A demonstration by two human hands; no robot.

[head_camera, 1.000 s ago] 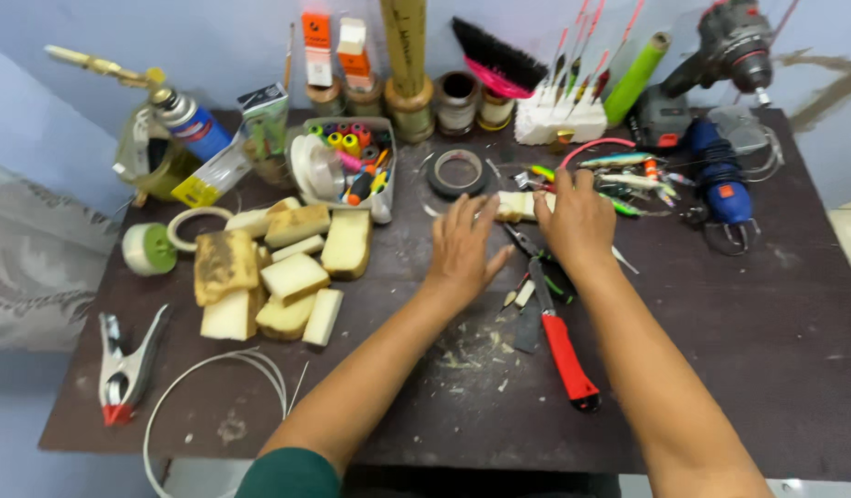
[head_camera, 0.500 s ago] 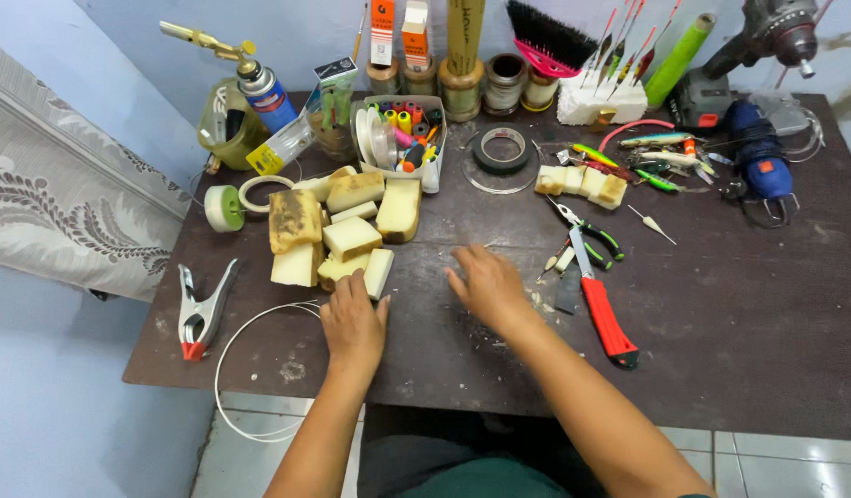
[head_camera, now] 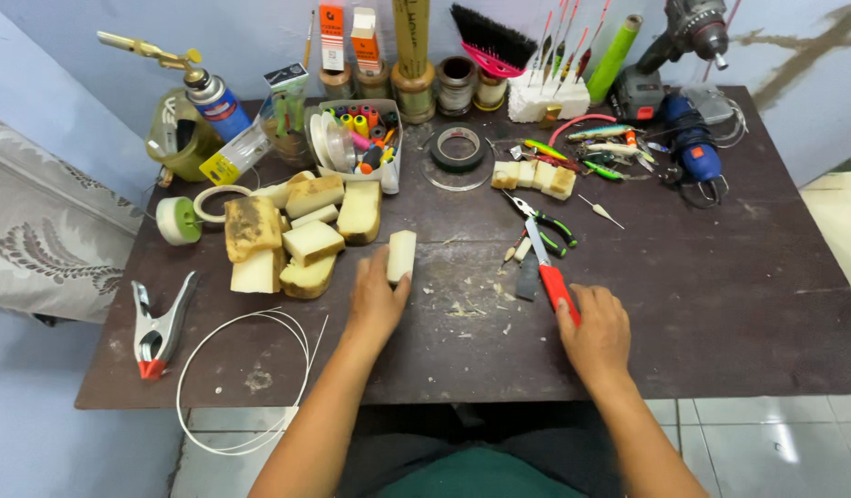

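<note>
My left hand (head_camera: 375,300) lies on the dark table (head_camera: 720,304), its fingers and thumb closed around the near end of a pale rectangular block (head_camera: 401,254). That block stands apart from a pile of similar yellowish blocks (head_camera: 301,235) to its left. My right hand (head_camera: 593,330) is closed over the near end of a red-handled cutter (head_camera: 547,272), which points away from me. Shavings (head_camera: 467,309) lie on the table between my hands.
Green-handled pliers (head_camera: 553,227) lie just beyond the cutter. Further back are a row of small blocks (head_camera: 536,175), a tape roll (head_camera: 458,148), a tub of spools (head_camera: 361,138), a gas torch (head_camera: 209,92) and a blue drill (head_camera: 693,148). A spring clamp (head_camera: 158,318) and white wire loop (head_camera: 246,373) lie front left.
My hands have moved apart. The left went forward and took the pale block; the right moved right and closed on the red handle.
</note>
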